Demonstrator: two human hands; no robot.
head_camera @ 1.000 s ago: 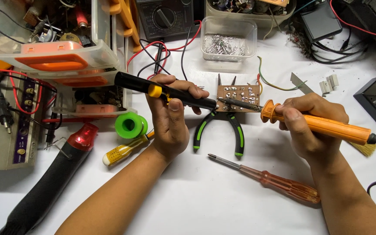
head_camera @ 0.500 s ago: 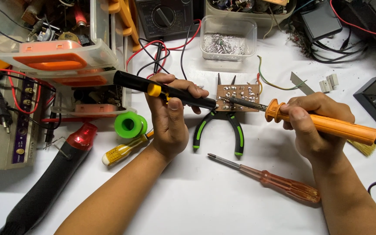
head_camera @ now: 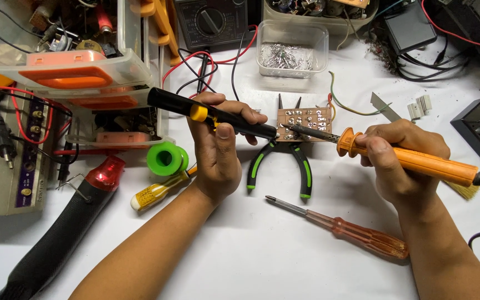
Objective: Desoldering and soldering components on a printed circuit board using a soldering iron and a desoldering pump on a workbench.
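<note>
White bench point(head_camera: 240, 255), circuit board point(head_camera: 305, 118) just beyond both tool tips

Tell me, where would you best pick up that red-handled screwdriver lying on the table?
Grip the screwdriver by its translucent red handle, probably from above. It lies flat and unobstructed on the white table, with its handle nearest the right hand and its bare metal shaft pointing toward the pliers.

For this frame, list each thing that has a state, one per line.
Left hand: gripping the black pump, tip at the board.
Right hand: gripping the orange iron, tip on the board.
Board: held in the pliers, solder side up.
Clear tub: open, metal bits inside.
Screwdriver: lying flat.
</note>
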